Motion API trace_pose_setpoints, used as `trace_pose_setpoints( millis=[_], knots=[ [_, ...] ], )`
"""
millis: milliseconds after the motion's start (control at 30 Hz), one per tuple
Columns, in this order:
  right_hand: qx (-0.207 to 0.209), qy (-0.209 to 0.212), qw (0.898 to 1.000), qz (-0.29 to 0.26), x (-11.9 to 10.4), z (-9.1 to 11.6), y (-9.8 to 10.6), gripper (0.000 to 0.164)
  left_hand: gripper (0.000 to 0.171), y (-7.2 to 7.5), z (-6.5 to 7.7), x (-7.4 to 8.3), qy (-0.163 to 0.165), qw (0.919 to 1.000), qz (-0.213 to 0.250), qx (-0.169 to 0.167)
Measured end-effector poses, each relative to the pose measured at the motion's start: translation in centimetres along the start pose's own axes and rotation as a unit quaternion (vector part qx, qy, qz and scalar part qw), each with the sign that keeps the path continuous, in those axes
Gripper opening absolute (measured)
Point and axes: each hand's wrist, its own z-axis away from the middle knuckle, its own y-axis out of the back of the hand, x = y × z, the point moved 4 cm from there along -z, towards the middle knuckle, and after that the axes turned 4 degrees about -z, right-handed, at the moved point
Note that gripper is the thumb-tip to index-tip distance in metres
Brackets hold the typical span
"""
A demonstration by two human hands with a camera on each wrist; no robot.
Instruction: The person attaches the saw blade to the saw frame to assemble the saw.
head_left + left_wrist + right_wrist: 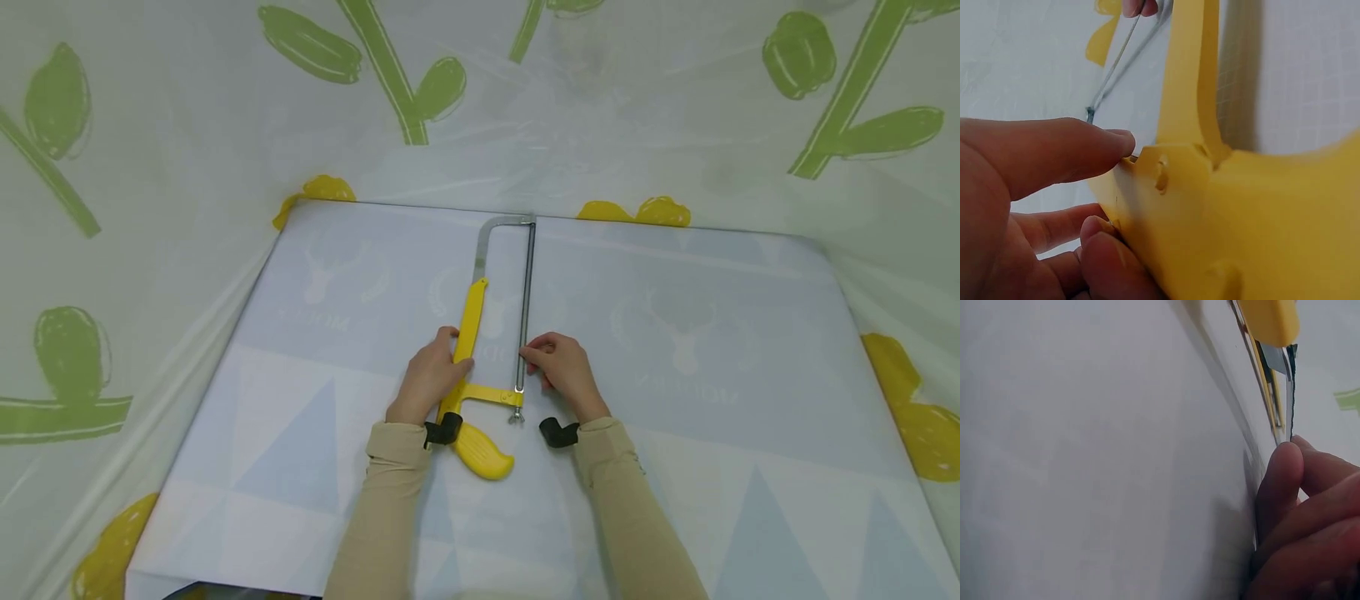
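A hacksaw with a yellow frame and a yellow handle lies lengthwise at the middle of the table. Its thin blade runs along the right side, from the grey metal arch at the far end to a wing nut at the near end. My left hand grips the frame just above the handle, the thumb over the top and fingers beneath. With thumb and forefinger, my right hand pinches the blade near its lower end. The right wrist view shows the blade between those fingertips.
The table wears a pale cover with blue triangles and faint deer-head prints. Behind it hangs a whitish sheet with green stems and yellow shapes. A dark object shows partly at the bottom edge. Black wrist cameras sit by the hands.
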Motion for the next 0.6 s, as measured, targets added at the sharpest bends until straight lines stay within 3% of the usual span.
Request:
trace_pose_setpoints(
  millis=[367,500,600],
  knots=[
    [-0.001,0.01,0.998,-0.062,0.4,1.0,0.3,0.028,0.057,-0.1,0.7,-0.1,0.003,0.9994,0.028,0.02],
    [-0.004,0.014,0.996,-0.087,0.7,1.7,0.4,0.027,0.061,0.0,1.6,0.2,-0.031,0.9989,0.025,0.027],
    [-0.004,0.02,0.996,-0.091,1.1,2.4,0.4,0.025,0.06,-0.2,2.5,0.6,-0.068,0.9974,0.023,0.008]
  ],
)
